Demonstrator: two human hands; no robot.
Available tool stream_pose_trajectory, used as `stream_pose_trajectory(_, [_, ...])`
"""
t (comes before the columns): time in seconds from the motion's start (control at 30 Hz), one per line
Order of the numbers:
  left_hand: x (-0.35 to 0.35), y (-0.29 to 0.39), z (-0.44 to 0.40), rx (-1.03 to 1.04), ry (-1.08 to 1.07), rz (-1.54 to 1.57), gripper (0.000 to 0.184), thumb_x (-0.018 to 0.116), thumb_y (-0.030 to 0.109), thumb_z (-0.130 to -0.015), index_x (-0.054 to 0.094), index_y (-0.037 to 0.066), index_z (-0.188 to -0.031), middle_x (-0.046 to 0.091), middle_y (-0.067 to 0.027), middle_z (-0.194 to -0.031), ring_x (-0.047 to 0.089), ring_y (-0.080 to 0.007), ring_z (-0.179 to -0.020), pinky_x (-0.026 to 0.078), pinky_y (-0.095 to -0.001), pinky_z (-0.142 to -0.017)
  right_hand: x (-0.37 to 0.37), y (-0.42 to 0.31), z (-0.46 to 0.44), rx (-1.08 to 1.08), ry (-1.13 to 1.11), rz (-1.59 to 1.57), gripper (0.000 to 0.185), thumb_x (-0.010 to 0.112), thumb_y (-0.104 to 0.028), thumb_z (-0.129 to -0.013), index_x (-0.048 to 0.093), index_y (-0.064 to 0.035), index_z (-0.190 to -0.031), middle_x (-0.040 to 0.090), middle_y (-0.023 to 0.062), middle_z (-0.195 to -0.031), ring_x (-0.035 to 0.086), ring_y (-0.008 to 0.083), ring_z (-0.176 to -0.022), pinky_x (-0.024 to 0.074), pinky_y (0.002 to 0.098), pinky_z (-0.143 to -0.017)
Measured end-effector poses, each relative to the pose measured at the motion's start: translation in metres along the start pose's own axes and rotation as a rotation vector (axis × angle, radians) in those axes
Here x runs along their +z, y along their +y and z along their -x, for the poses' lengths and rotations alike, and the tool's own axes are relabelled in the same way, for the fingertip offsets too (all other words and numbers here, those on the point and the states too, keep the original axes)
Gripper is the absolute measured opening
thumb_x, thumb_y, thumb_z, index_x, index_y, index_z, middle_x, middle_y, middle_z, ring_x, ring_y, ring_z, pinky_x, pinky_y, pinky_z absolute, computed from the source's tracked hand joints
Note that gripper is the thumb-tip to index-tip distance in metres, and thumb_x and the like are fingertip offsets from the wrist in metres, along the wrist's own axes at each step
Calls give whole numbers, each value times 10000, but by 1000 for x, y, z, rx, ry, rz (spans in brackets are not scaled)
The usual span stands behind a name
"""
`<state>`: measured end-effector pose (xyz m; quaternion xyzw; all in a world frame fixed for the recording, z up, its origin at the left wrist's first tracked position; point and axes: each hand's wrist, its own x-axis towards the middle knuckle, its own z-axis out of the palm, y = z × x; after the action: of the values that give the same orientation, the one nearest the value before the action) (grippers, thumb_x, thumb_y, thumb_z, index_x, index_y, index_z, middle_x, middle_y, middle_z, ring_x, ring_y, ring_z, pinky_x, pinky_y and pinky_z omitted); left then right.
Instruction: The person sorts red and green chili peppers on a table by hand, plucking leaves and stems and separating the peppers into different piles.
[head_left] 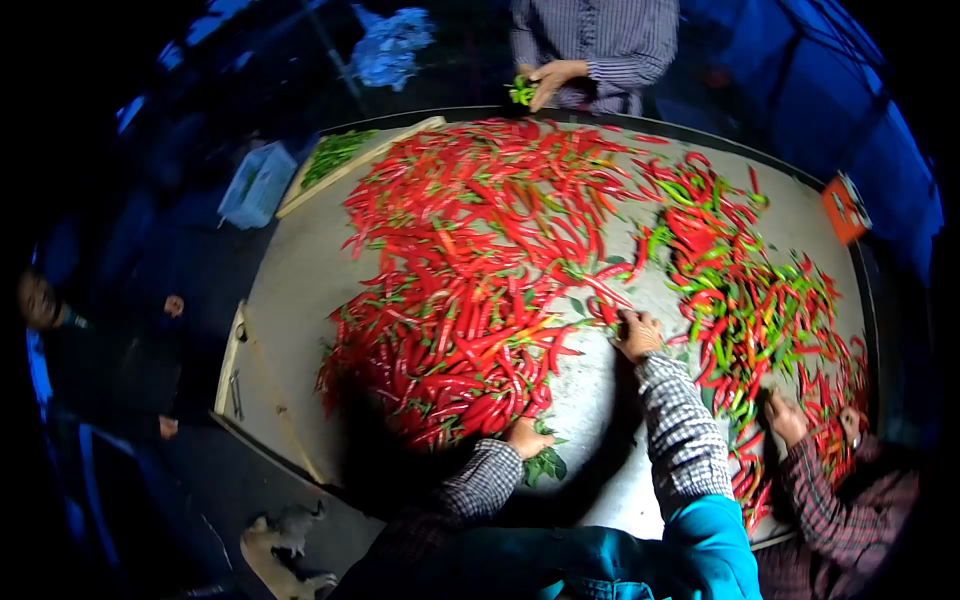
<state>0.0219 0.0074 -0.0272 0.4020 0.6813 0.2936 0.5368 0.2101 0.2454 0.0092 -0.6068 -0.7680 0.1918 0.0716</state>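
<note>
Peppers [460,330], red with green stems, heaped from the far edge of the tabletop [290,300] down past its middle, left of center. Left hand [527,438] at the near end of that heap, beside the green leaves [545,465]; fingers bent, undersides hidden, can't tell if it grips anything. Right hand [640,336] right of the heap, fingers partly curled down by a few loose red ones; grip can't be told either.

Second pile [745,300], red and green mixed, runs down the right side to the near edge; bare strip of tabletop between it and the heap. Plaid-sleeved co-worker [840,515] at the near right corner, one hand on or just over that pile. Striped-shirt co-worker [610,40] at the far edge, green peppers [521,91] held between both hands. Orange-red box [846,208] at the right edge, toward the far corner. Wooden strip [360,165] across the far left corner, green pods [337,152] behind it. Blue crate [257,186] just outside that corner.
</note>
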Motion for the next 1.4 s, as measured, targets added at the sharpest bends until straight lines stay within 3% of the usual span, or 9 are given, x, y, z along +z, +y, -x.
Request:
stream_pose_trajectory(0.3, [7, 2, 0, 33, 93, -8, 596, 683, 112, -593, 504, 35, -1156, 622, -105, -896, 585, -181, -782, 473, -298, -734, -12, -3, -1, -5, -133, -7, 735, 781, -227, -538, 467, -189, -1201, 473, 137, -1189, 394, 343, -1117, 329, 424, -954])
stream_pose_trajectory(0.47, [19, -24, -18, -96, 1, 67, 513, 656, 39, -598, 569, 120, -1097, 582, -25, -683, 543, -118, -599, 453, -277, -552, -19, -10, 1, 45, -184, 95, 740, 799, -185, -541, 469, -211, -1202, 441, 132, -1205, 380, 352, -1122, 340, 430, -953])
stream_pose_trajectory(0.77, [6, -7, -16, -197, -94, -37, 489, 677, 95, -584, 580, 105, -1063, 624, -83, -786, 594, -171, -722, 476, -299, -662, -40, -32, 17, 137, -127, 208, 758, 823, -271, -520, 490, -242, -1200, 280, 101, -1357, 307, 343, -1207, 276, 466, -999])
stream_pose_trajectory(0.83, [3, 8, 5, 204, 116, -54, 484, 701, 115, -585, 579, 87, -1052, 624, -110, -887, 594, -180, -818, 479, -294, -737, -47, -23, 23, 69, -214, 48, 671, 774, -269, -598, 489, -209, -1202, 391, 124, -1293, 367, 327, -1176, 287, 449, -991])
stream_pose_trajectory(0.9, [2, 8, 1, 34, -38, -22, 508, 717, 117, -594, 560, 61, -1074, 615, -111, -972, 587, -182, -886, 473, -296, -788, -34, -1, 17, -280, -121, 39, 561, 711, -248, -678, 486, -118, -1175, 570, 155, -1039, 535, 324, -1001, 419, 423, -870])
stream_pose_trajectory(1.1, [-5, 19, 9, 68, -69, 279, 529, 675, 20, -634, 498, 30, -1132, 601, -89, -1004, 583, -181, -906, 468, -307, -798, -33, -45, 25, -71, -234, 183, 359, 651, -198, -670, 530, -14, -954, 628, 188, -853, 610, 339, -826, 480, 403, -735])
stream_pose_trajectory(1.23, [0, 5, 0, 57, -77, 173, 591, 700, 7, -598, 491, 56, -1149, 603, -80, -964, 589, -163, -813, 491, -299, -700, -24, -83, 42, 37, -222, -334, 370, 662, -102, -654, 526, 16, -977, 629, 126, -826, 614, 245, -741, 488, 337, -690])
stream_pose_trajectory(1.3, [4, 0, -2, 23, -90, 276, 594, 703, 25, -601, 489, 44, -1155, 598, -94, -996, 582, -177, -859, 484, -304, -729, 38, -59, 39, -8, -313, -821, 528, 702, -104, -677, 454, 22, -1126, 611, 112, -922, 601, 218, -736, 500, 324, -625])
stream_pose_trajectory(1.4, [1, 4, 0, -43, -66, 213, 612, 716, 57, -595, 487, 30, -1162, 594, -108, -1019, 578, -199, -899, 479, -310, -755, 10, -119, 73, 198, -629, -950, 818, 763, -236, -691, 274, 15, -1296, 581, 132, -1010, 609, 187, -775, 514, 276, -542])
